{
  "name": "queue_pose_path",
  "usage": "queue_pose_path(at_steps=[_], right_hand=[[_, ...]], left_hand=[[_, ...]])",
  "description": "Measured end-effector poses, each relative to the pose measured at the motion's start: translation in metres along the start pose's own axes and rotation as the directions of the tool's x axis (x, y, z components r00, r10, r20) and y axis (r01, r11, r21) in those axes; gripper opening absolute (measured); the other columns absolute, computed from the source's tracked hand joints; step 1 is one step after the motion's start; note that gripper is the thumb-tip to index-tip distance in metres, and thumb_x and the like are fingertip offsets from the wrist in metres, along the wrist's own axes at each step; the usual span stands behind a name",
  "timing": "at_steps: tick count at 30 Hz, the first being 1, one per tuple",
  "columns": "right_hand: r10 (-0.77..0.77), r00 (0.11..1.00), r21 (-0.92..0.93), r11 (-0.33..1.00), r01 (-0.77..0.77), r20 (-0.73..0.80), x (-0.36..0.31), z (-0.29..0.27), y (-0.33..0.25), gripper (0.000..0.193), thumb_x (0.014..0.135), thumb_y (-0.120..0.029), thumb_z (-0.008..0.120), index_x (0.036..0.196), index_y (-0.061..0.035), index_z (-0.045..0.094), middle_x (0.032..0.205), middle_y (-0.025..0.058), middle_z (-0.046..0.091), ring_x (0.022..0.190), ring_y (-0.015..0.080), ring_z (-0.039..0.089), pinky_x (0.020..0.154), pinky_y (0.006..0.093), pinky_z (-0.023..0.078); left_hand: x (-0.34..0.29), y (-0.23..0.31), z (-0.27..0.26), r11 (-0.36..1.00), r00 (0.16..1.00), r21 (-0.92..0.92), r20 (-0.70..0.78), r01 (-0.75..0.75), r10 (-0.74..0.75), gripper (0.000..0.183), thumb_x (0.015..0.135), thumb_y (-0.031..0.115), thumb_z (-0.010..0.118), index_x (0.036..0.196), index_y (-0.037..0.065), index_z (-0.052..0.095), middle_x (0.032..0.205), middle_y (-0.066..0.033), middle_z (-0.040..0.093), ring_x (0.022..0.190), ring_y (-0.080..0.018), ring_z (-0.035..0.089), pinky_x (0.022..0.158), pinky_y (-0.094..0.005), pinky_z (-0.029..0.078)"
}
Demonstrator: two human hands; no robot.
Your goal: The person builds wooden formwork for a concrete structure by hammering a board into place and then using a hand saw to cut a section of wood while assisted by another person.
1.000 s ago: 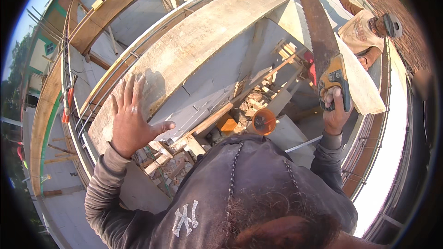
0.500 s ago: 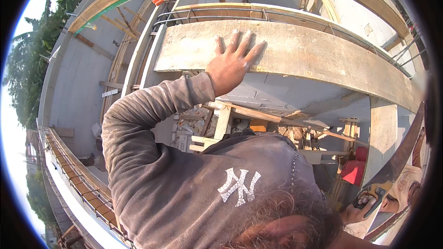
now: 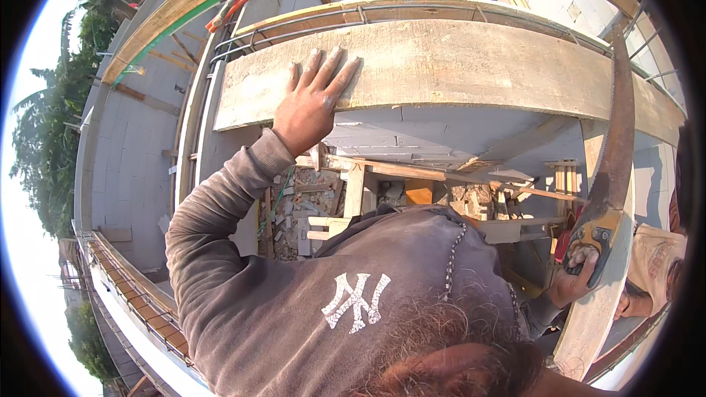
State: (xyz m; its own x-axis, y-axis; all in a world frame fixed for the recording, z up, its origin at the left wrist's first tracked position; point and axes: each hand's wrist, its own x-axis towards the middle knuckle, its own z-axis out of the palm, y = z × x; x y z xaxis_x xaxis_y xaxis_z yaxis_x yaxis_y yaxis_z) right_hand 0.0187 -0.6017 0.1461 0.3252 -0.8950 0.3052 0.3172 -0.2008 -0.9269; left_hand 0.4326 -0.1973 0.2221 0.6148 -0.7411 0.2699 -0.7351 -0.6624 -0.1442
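My left hand (image 3: pixel 307 106) lies flat with fingers spread on a wide, pale wooden board (image 3: pixel 471 66), toward its left end. The board runs across the view, its right part bending toward the rim. At the right, my right hand (image 3: pixel 576 279) is wrapped round the black and yellow handle of a handsaw (image 3: pixel 618 140). Its long, rust-brown blade points away from me, nearly upright in the picture. The blade's far part overlaps the board's right part; whether they touch I cannot tell. Beneath the saw handle a second pale board (image 3: pixel 599 331) slopes toward me.
Steel rods (image 3: pixel 412 12) run along the wide board's far side. An orange-handled tool (image 3: pixel 234 11) rests near its left end. Far below lie rubble (image 3: pixel 309 206) and timber props (image 3: pixel 355 191) between grey block walls (image 3: pixel 448 129). Tan cloth (image 3: pixel 653 265) shows at the right.
The handsaw has swung up and left, from a slant at the right rim to nearly upright across the board. My left hand stays flat on the board while the view has shifted.
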Motion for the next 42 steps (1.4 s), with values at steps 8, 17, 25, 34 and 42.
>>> queue_pose_path(at_steps=[8,17,25,34,42], right_hand=[[-0.136,0.987,-0.228,0.962,0.152,0.087,-0.003,0.061,-0.02,0.03,0.105,-0.022,0.059,0.084,-0.0013,0.058,0.071,-0.0012,0.048,0.062,0.0094,0.043,0.059,0.0259,0.033],[-0.251,0.88,-0.42,0.804,0.421,0.403,-0.012,0.242,-0.029,0.032,0.101,-0.017,0.072,0.12,0.0078,0.069,0.107,0.0166,0.074,0.1,0.024,0.071,0.089,0.0382,0.055],[-0.331,0.338,-0.313,0.128,0.941,0.881,-0.011,0.309,-0.022,0.069,0.073,-0.04,0.094,0.118,0.0055,0.067,0.114,0.0214,0.069,0.105,0.0417,0.061,0.095,0.0513,0.048],[-0.341,0.371,-0.427,-0.105,0.898,0.864,0.005,0.321,-0.01,0.057,0.072,-0.017,0.087,0.121,0.0018,0.065,0.118,0.0167,0.067,0.109,0.0392,0.061,0.097,0.0511,0.049],[-0.33,0.418,-0.465,-0.076,0.882,0.846,0.008,0.315,-0.007,0.056,0.067,-0.02,0.09,0.116,-0.0059,0.067,0.112,0.0115,0.066,0.106,0.0356,0.061,0.092,0.0488,0.05]], left_hand=[[-0.002,0.012,0.01,0.995,0.987,-0.034,-0.132,0.091,-0.094,0.084,0.087,-0.002,0.059,0.163,0.026,0.039,0.166,-0.0091,0.041,0.153,-0.0382,0.038,0.122,-0.0653,0.029],[-0.003,0.016,0.024,0.98,0.93,-0.146,-0.32,0.138,-0.179,0.063,0.092,0.012,0.062,0.153,0.02,0.052,0.155,-0.0116,0.053,0.145,-0.0377,0.046,0.118,-0.0662,0.034],[0.002,0.009,0.025,0.974,0.945,-0.2,-0.282,0.11,-0.165,0.049,0.096,0.02,0.063,0.144,0.013,0.061,0.148,-0.0163,0.056,0.141,-0.0426,0.05,0.114,-0.0683,0.039],[0.023,0.002,-0.031,0.999,0.988,0.001,0.146,0.042,-0.041,0.074,0.087,0.033,0.077,0.151,0.007,0.05,0.149,-0.0167,0.054,0.137,-0.044,0.053,0.1,-0.0706,0.049],[-0.013,-0.12,-0.07,0.971,0.965,-0.223,0.26,0.083,-0.023,0.048,0.097,0.024,0.058,0.134,-0.005,0.059,0.137,-0.0234,0.063,0.13,-0.0374,0.061,0.107,-0.046,0.052]])
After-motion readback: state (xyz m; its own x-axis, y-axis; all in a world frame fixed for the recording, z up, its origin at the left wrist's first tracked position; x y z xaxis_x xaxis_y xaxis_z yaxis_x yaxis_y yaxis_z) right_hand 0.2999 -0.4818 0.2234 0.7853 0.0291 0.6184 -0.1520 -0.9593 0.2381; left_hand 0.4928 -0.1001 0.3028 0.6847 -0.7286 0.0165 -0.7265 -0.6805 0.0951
